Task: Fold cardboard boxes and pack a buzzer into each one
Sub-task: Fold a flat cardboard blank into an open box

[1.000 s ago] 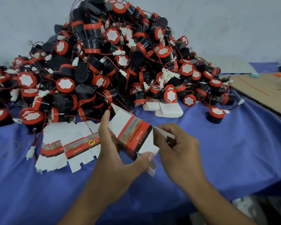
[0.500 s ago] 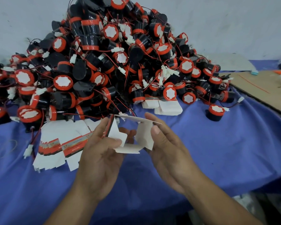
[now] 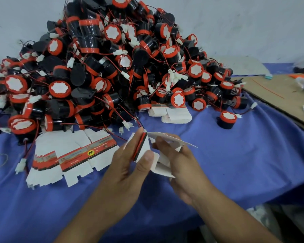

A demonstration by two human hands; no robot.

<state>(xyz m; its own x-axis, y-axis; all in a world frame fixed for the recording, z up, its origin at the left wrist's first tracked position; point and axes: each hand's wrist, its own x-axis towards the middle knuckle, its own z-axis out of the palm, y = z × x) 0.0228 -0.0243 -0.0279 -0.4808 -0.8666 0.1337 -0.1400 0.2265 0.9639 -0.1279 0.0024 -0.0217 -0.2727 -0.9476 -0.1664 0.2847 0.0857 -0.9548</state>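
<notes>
Fingers [image 3: 132, 144] of the left hand [image 3: 125, 165]: laid along the printed red-and-black side of one carton [image 3: 144, 151], thumb pressed to its white inner face, so that wall is pinched and held on edge. Right hand [image 3: 182, 165]: fingers bent into the carton's open end among the white flaps; thumb hidden, so pinch or mere push cannot be told. Carton: held in the air over the middle of the table [image 3: 235, 163], toward its near edge, touching nothing else. Change noted: a second ago it was a flattened sleeve with the print facing up; it has since been sprung open and turned, and the right fingers have moved into the end flaps. Judged meaning: body is erected, one end is being closed, no buzzer packed yet. Flat blanks [image 3: 68, 155]: fanned stack just left of the hands. Second stack of blanks [image 3: 175, 114]: at the foot of the heap. Buzzer heap [image 3: 112, 67]: black and red, wired, piled along the far edge. Lone buzzer [image 3: 225, 120]: apart, right of the heap, likely the easiest to take. Brown board [image 3: 279, 95]: far right corner.
</notes>
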